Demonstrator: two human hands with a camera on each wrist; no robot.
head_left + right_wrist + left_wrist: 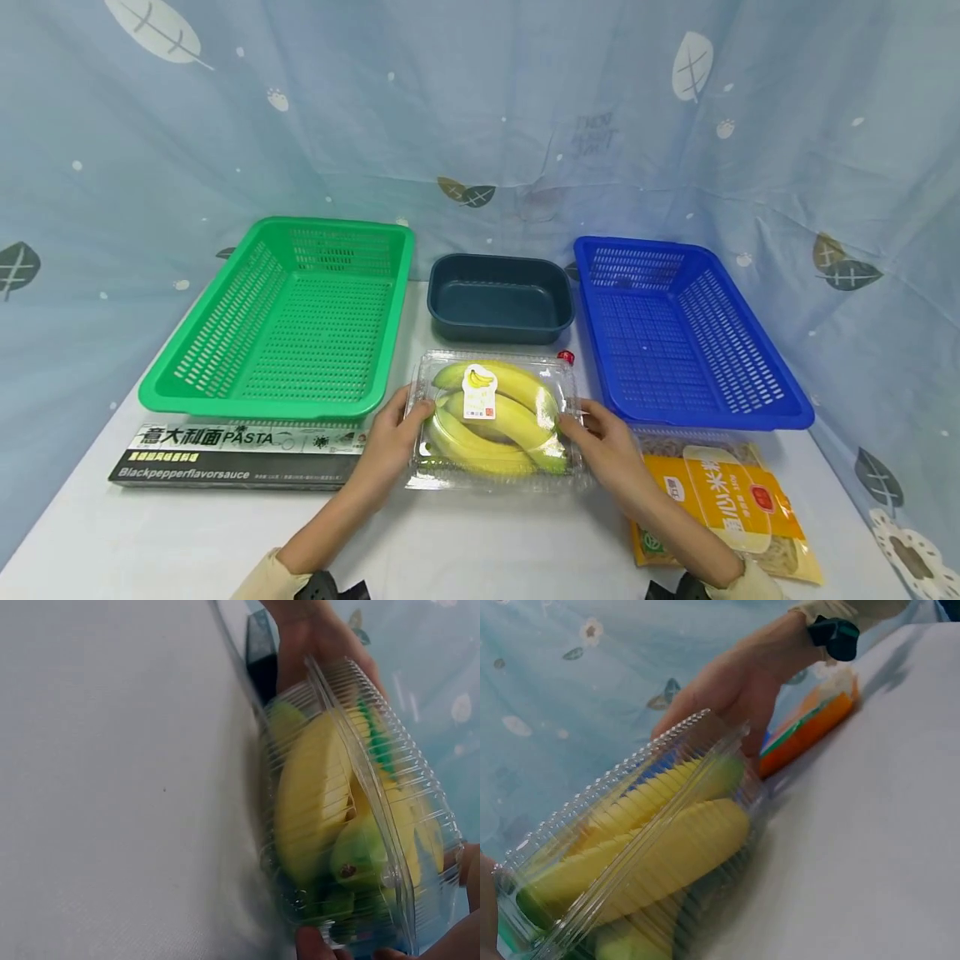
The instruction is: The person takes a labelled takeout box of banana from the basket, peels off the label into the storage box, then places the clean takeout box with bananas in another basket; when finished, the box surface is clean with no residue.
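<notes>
Both hands hold a clear plastic clamshell box [491,482] by its two short sides, at the middle of the white table. Several yellow bananas [498,421] with greenish ends lie inside, and a white label [480,392] with a banana picture is stuck on the lid. My left hand [386,437] grips the left side, thumb over the lid's edge. On the opposite side my right hand [611,450] grips likewise, thumb on top. In the left wrist view the box tilts close over the table, with the right hand [731,694] at its far end.
A green basket [270,406] stands left, a dark teal tub [498,332] behind the box, a blue basket [705,417] right. A black pasta box [240,467] lies front left. An orange noodle packet [723,492] lies under the right forearm. A small red item [566,357] sits behind the box.
</notes>
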